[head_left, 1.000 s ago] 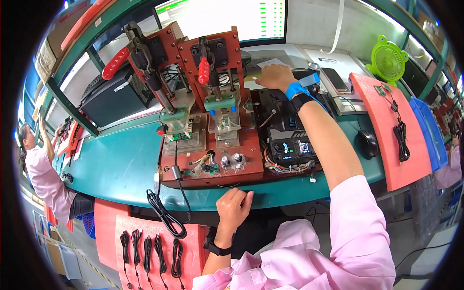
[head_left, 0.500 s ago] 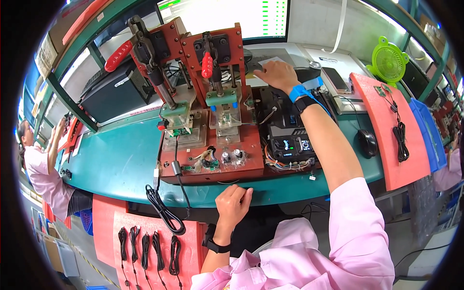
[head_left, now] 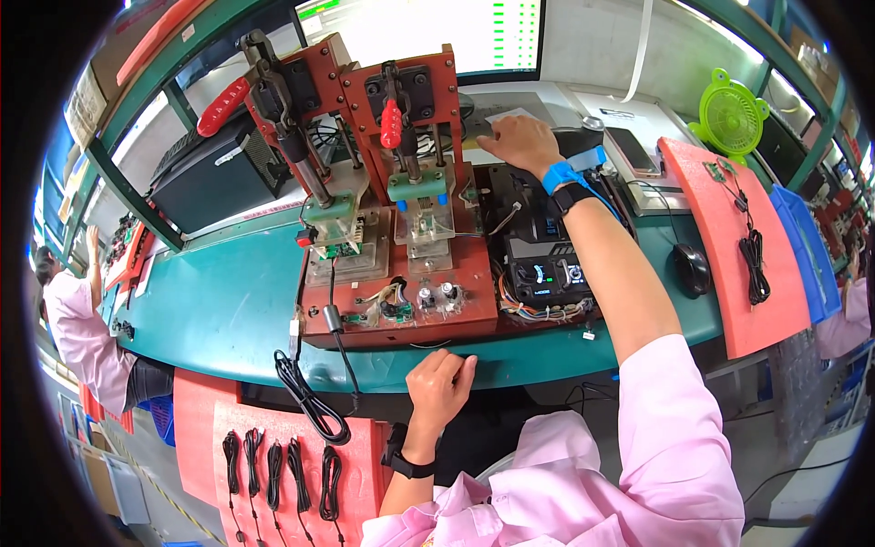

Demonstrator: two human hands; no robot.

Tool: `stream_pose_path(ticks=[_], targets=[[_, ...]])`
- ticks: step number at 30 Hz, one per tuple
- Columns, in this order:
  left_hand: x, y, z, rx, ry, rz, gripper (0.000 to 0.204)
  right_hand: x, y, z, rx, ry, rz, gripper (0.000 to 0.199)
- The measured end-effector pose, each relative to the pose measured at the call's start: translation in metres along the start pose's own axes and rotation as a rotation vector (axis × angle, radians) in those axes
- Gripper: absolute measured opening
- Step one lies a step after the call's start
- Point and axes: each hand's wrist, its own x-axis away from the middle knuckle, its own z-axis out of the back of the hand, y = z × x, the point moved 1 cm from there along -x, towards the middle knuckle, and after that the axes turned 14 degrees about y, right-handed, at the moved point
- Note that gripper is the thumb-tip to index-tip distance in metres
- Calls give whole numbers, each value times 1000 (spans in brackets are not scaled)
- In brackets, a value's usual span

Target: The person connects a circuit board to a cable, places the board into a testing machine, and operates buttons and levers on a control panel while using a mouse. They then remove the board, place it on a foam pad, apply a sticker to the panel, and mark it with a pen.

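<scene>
My right hand (head_left: 521,144) reaches across to the back of the bench below the monitor. Its fingers look outstretched over a pale sheet (head_left: 507,116); the fingertips are partly hidden. At the front edge, my left hand (head_left: 440,387) rests with curled fingers and nothing visible in it. Between them stands a red test fixture (head_left: 401,314) with two toggle clamps, one with a sideways red handle (head_left: 222,107), the other with an upright red handle (head_left: 391,123). A green circuit board (head_left: 339,248) sits under the left clamp. A coiled black cable (head_left: 310,401) hangs over the front edge.
Black power units (head_left: 547,273) with wiring stand right of the fixture, beside a mouse (head_left: 690,271). Pink foam sheets (head_left: 770,314) hold cables at right and lower left. A phone (head_left: 633,151), a green fan (head_left: 732,116) and a monitor (head_left: 428,36) stand behind. A co-worker (head_left: 77,314) sits at left.
My right hand has shifted very slightly left at the back of the bench. My left hand and the fixture look unmoved. The co-worker at left has lowered the head and moved an arm.
</scene>
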Motion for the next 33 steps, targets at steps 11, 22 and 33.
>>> stream_pose_path(ticks=[11,22,33], targets=[[-1,1,0,14,-2,10,25,-2,-2,3,-61,-12,-82,35],[0,-1,-2,-18,6,-17,26,-5,13,4,-163,128,-95,29],[0,-4,3,38,-3,-3,26,142,184,152,182,143,-22,26]])
